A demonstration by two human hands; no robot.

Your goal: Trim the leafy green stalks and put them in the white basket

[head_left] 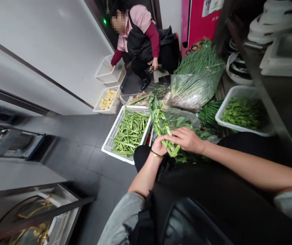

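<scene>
In front of my knees, my left hand is closed round a bunch of leafy green stalks, whose leaves point up and away from me. My right hand meets it from the right, fingers bent and pressed on the lower stalks near the cut ends. Just left of my hands, a white perforated basket holds a heap of cut green stalk pieces. Beyond my right hand lies an open clear plastic bag with more leafy greens, partly hidden by the hand.
A co-worker squats at the back beside stacked white baskets. Nearer stands a basket of peeled potatoes. A large bag of green onions lies ahead; a white tub of greens is at right, by a metal shelf.
</scene>
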